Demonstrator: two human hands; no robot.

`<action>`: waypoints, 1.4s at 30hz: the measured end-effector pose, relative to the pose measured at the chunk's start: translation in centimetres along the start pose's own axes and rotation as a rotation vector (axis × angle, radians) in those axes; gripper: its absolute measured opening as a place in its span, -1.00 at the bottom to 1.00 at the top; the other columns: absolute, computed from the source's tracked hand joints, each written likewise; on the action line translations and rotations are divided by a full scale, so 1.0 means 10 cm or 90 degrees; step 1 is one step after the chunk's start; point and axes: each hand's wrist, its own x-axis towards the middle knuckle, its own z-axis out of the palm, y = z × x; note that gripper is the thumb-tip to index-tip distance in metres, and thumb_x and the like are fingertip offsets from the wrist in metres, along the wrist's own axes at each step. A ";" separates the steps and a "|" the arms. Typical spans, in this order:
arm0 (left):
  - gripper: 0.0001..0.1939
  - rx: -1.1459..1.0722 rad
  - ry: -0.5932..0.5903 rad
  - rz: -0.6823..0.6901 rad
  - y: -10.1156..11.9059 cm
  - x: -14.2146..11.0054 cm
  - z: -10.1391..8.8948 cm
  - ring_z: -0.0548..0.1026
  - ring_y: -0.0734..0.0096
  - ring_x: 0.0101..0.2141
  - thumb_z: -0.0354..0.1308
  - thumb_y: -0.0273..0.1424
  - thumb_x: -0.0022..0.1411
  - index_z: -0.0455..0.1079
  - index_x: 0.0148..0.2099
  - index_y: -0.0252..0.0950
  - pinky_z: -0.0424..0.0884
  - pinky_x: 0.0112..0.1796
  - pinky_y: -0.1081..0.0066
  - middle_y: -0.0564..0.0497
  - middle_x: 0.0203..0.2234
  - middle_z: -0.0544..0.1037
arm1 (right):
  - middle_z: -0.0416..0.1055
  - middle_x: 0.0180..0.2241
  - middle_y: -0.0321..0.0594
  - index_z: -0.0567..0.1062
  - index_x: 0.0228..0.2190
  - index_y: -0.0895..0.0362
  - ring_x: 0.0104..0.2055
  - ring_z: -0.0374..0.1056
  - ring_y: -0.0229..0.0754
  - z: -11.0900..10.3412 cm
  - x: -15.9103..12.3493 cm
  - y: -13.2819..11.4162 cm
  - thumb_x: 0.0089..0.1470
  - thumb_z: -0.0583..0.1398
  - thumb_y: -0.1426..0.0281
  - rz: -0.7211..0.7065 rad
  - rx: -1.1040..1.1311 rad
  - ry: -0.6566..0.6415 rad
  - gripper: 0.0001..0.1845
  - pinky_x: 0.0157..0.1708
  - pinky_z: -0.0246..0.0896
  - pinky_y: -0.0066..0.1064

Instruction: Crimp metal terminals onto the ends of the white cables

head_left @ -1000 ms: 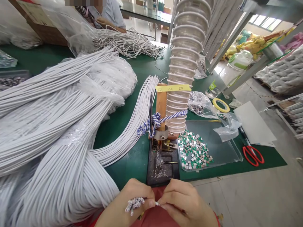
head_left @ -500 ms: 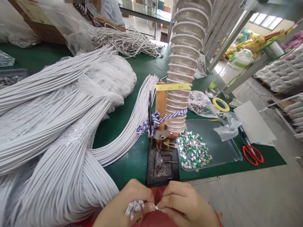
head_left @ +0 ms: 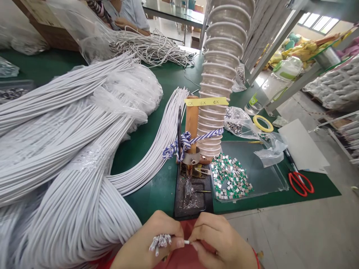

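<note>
My left hand (head_left: 157,239) is closed around a small bundle of white cables (head_left: 161,241), whose cut ends stick out of the fist. From between its thumb and forefinger one single cable end (head_left: 187,242) points right. My right hand (head_left: 218,239) pinches the tip of that cable between thumb and fingertips; the very tip is hidden. Just beyond both hands is a black soldering stand (head_left: 193,205) with solder crumbs on it and a wooden-handled soldering iron (head_left: 192,127) fixed upright, tied with blue-and-white cord (head_left: 183,144).
Large stacks of white cables (head_left: 70,179) fill the left side. A clear ribbed hose (head_left: 221,74) rises behind the iron. To the right lie a tray (head_left: 263,183) with many small metal-and-green connectors (head_left: 231,177), red scissors (head_left: 300,183), yellow tape (head_left: 263,123) and a bottle (head_left: 269,89). Another person (head_left: 129,18) sits across.
The right hand has shifted slightly away from the left, and more of the single cable end shows between them. The left hand keeps its bundle.
</note>
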 end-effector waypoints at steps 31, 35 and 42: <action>-0.52 -0.007 0.059 0.017 -0.05 -0.03 -0.01 0.39 0.48 -0.63 0.06 -0.10 0.40 0.47 -0.43 -0.33 0.26 -0.50 0.50 0.06 -0.69 0.47 | 0.49 -0.47 -0.21 0.51 -0.40 0.13 -0.43 0.38 -0.24 -0.02 -0.10 -0.01 0.33 0.15 0.34 0.109 0.066 0.014 -0.74 -0.43 0.26 -0.50; -0.50 -0.006 0.052 0.008 -0.06 -0.03 -0.01 0.43 0.46 -0.63 0.06 -0.08 0.40 0.50 -0.41 -0.34 0.29 -0.49 0.50 0.01 -0.67 0.52 | 0.49 -0.42 -0.18 0.57 -0.31 0.16 -0.41 0.40 -0.23 -0.05 -0.07 -0.04 0.30 0.16 0.43 0.126 0.090 0.030 -0.81 -0.40 0.31 -0.51; -0.48 -0.044 0.051 0.014 0.03 0.03 -0.01 0.40 0.48 -0.69 0.05 -0.09 0.40 0.46 -0.48 -0.34 0.28 -0.56 0.53 0.07 -0.73 0.45 | 0.51 -0.41 -0.15 0.58 -0.28 0.16 -0.40 0.41 -0.23 -0.01 -0.04 -0.06 0.32 0.11 0.44 0.095 0.098 0.020 -0.77 -0.37 0.39 -0.48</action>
